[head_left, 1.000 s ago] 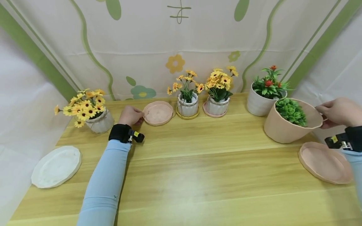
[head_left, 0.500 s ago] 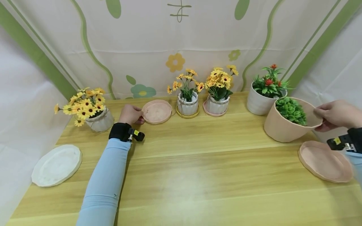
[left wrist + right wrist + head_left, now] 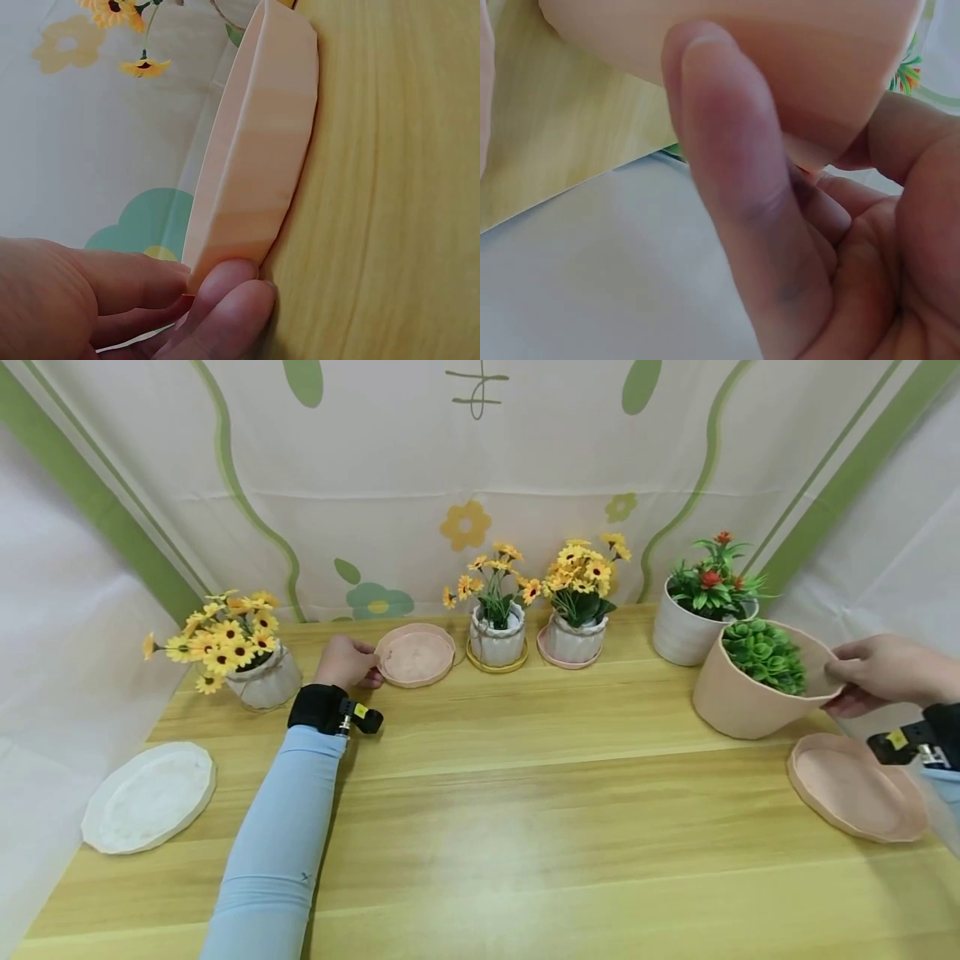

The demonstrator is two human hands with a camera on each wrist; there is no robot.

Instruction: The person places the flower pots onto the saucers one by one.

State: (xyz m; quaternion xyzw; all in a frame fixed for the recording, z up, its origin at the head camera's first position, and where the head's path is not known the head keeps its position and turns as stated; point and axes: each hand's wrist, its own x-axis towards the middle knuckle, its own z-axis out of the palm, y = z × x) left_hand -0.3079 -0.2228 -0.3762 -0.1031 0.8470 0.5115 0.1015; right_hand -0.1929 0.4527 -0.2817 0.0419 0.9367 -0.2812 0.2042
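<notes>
Peach pot (image 3: 738, 703) by the table's (image 3: 487, 827) right edge, its rim gripped by the right hand (image 3: 888, 672).
Green foliage (image 3: 765, 657) shows inside it; the left hand (image 3: 347, 662), well apart, pinches a small pink saucer (image 3: 415, 656) near the back edge. A larger pink saucer (image 3: 855, 789) lies just in front of the pot; a white plate (image 3: 150, 797) by the left edge.
</notes>
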